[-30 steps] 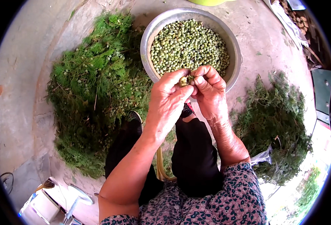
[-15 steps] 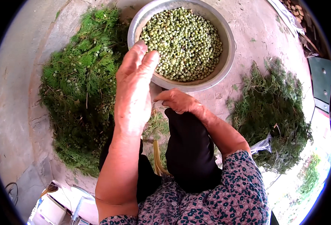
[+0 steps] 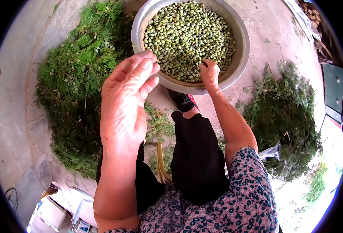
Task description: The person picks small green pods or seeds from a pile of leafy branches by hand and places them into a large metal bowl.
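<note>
A wide metal basin (image 3: 242,58) holds a deep heap of small round green seed cones (image 3: 189,39). My right hand (image 3: 210,74) is over the basin's near right side, low against the cones, with its fingers curled together. What those fingers hold, if anything, is hidden. My left hand (image 3: 123,103) is raised in front of the basin's lower left rim. Its fingers are bent but apart, and nothing shows between them. Beyond it on the left lies a large pile of feathery evergreen branches (image 3: 72,83) with pale cones on them.
A second, duller pile of evergreen branches (image 3: 280,116) lies on the right, with clear plastic (image 3: 271,151) at its edge. Loose sprigs (image 3: 159,126) and a yellowish bar (image 3: 160,161) are between my legs. Several household items stand at the lower left, by a brush (image 3: 50,190).
My right hand has gone from beside my knee up into the basin, onto the cones. My left hand has shifted left and lower, its fingers now more bent. A shoe has come into view.
</note>
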